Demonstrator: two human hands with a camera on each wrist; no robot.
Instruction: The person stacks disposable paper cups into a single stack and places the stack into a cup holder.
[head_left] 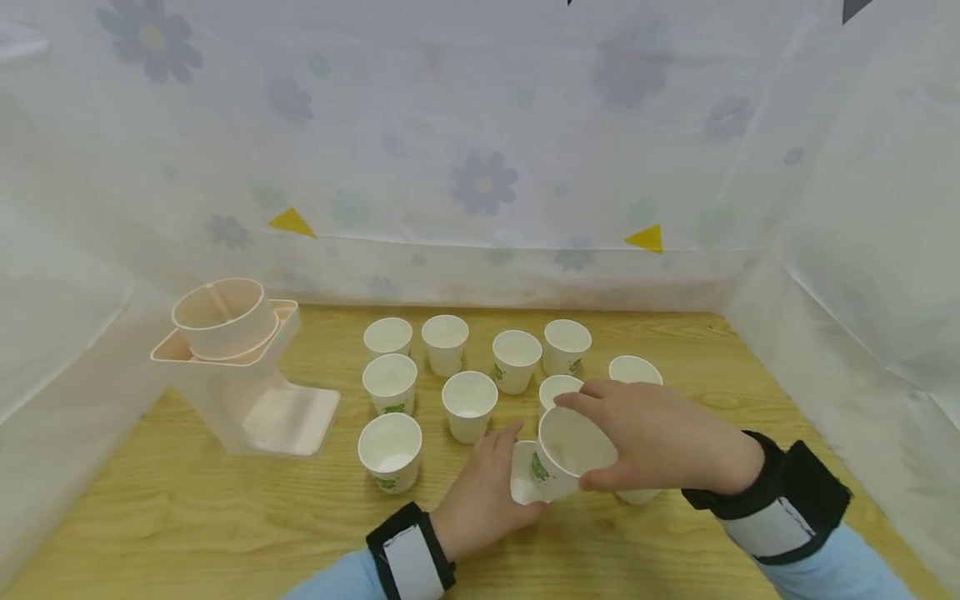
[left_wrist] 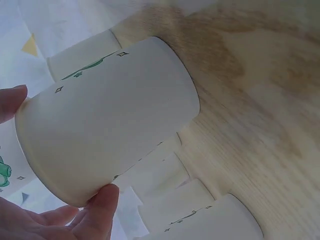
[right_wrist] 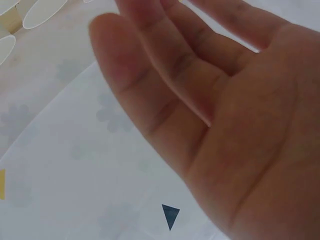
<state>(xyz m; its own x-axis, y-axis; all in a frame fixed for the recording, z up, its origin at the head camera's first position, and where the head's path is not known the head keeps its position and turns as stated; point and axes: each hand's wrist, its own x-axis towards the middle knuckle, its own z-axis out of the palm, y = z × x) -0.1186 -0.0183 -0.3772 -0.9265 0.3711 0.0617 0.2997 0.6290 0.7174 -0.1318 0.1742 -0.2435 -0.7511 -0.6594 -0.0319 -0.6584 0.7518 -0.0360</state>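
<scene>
My left hand (head_left: 491, 483) pinches a white paper cup (left_wrist: 107, 120) near its rim, thumb on one side and fingers on the other. Just above it, in the head view, a second paper cup (head_left: 551, 471) with a green print is tilted with its mouth toward my right hand (head_left: 652, 437). The right thumb and fingers span that cup's rim. In the right wrist view, the right palm and lightly bent fingers (right_wrist: 160, 105) fill the right side; the held cup cannot be made out there. Past the left-held cup's rim, a green-printed wall shows in the left wrist view.
Several upright paper cups (head_left: 390, 450) stand in loose rows on the wooden table (head_left: 225, 517). Two cups (head_left: 635, 369) are partly hidden by the right hand. At left stands a cream plastic stand (head_left: 292, 417) with a round top (head_left: 225, 321). Pale flowered curtains (head_left: 420, 167) enclose the table.
</scene>
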